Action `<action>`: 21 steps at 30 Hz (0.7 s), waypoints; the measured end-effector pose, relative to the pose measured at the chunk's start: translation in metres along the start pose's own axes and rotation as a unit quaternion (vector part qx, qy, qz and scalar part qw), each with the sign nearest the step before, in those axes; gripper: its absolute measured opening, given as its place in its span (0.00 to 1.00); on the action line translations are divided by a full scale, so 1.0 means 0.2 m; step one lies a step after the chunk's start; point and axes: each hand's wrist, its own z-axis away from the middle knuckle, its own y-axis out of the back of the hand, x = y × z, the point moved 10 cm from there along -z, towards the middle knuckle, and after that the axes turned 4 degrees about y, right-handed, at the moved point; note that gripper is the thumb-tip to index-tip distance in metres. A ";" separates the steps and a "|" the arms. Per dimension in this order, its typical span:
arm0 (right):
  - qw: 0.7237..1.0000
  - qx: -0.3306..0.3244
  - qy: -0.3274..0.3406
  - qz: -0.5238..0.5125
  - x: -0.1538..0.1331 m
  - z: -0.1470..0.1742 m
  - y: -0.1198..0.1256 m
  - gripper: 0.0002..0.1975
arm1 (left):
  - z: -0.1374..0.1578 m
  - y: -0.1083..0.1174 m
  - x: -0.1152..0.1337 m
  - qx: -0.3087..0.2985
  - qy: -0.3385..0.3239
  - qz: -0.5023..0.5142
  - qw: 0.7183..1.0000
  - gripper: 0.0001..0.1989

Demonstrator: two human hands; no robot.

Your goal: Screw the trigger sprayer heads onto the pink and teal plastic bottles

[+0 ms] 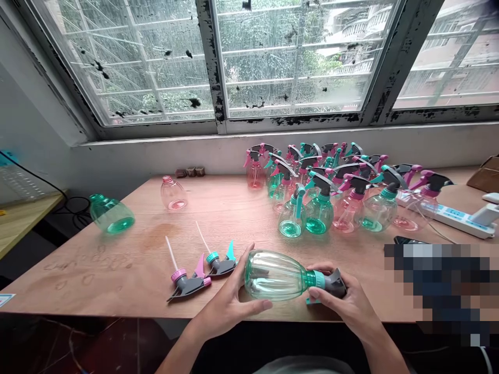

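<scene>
A clear green spray bottle (275,275) lies sideways above the table's front edge, its base to the left. My left hand (230,301) cups its base end, with the thumb in front and the fingers behind. My right hand (346,298) is closed round the grey and teal spray head (333,283) at the bottle's neck. The head's trigger is mostly hidden by my fingers. Just left of my left hand lie two loose spray heads, one with a teal collar (213,258) and one with a pink collar (179,275), their tubes pointing up and away.
A pink bottle without a head (174,195) stands at the back left; a green one (111,215) leans near the left edge. Several assembled spray bottles (318,213) crowd the back right. Beyond them are a power strip (460,218) and a phone (409,240). Small brown blocks (191,172) sit by the wall.
</scene>
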 end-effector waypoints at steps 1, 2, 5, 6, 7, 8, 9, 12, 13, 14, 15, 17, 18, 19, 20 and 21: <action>1.000 -0.001 0.001 0.000 0.00 0.00 0.00 0.12 | 0.00 0.00 0.00 -0.002 -0.001 -0.002 1.000 0.52; 1.000 -0.002 0.002 0.001 0.00 0.00 0.00 0.12 | 0.00 -0.01 0.00 -0.006 -0.002 -0.004 1.000 0.52; 1.000 -0.004 0.007 0.001 -0.01 0.00 0.00 0.11 | 0.00 -0.01 0.00 -0.003 -0.015 -0.017 1.000 0.55; 1.000 -0.004 0.008 0.000 -0.01 0.00 0.00 0.11 | -0.01 0.00 0.01 0.006 -0.024 -0.029 0.999 0.57; 1.000 -0.002 0.007 0.000 -0.01 0.00 0.00 0.12 | -0.01 0.01 0.02 0.015 -0.031 -0.042 0.999 0.58; 1.000 0.000 0.005 0.001 0.00 0.00 0.00 0.12 | 0.00 0.01 0.03 0.018 -0.034 -0.053 0.998 0.58; 1.000 0.002 0.003 0.004 0.01 0.00 0.00 0.13 | 0.00 0.01 0.03 0.016 -0.032 -0.061 0.997 0.56; 1.000 0.008 -0.006 0.020 0.03 0.01 0.01 0.14 | 0.00 -0.01 0.03 0.004 -0.030 -0.069 0.997 0.48; 1.000 0.008 -0.008 0.024 0.03 0.01 0.01 0.14 | 0.00 0.00 0.03 0.006 -0.035 -0.070 0.997 0.48; 1.000 0.008 -0.011 0.025 0.03 0.01 0.01 0.14 | 0.00 0.00 0.02 0.011 -0.040 -0.070 0.997 0.48; 1.000 0.009 -0.014 0.023 0.04 0.01 0.01 0.14 | 0.01 0.01 0.02 0.013 -0.041 -0.068 0.997 0.48; 1.000 0.006 -0.019 0.015 0.04 0.01 0.01 0.13 | 0.00 0.01 -0.01 0.010 -0.031 -0.059 0.998 0.48; 1.000 0.004 -0.019 0.012 0.03 0.01 0.00 0.13 | 0.00 0.00 -0.02 0.007 -0.025 -0.055 0.998 0.49; 1.000 0.004 -0.019 0.012 0.03 0.01 0.00 0.13 | 0.00 0.00 -0.02 0.006 -0.020 -0.053 0.998 0.50; 1.000 0.005 -0.018 0.014 0.03 0.01 0.01 0.13 | 0.00 0.00 -0.02 0.007 -0.018 -0.055 0.998 0.53; 1.000 0.008 -0.015 0.019 0.03 0.01 0.01 0.13 | 0.00 0.00 -0.02 0.008 -0.019 -0.058 0.998 0.56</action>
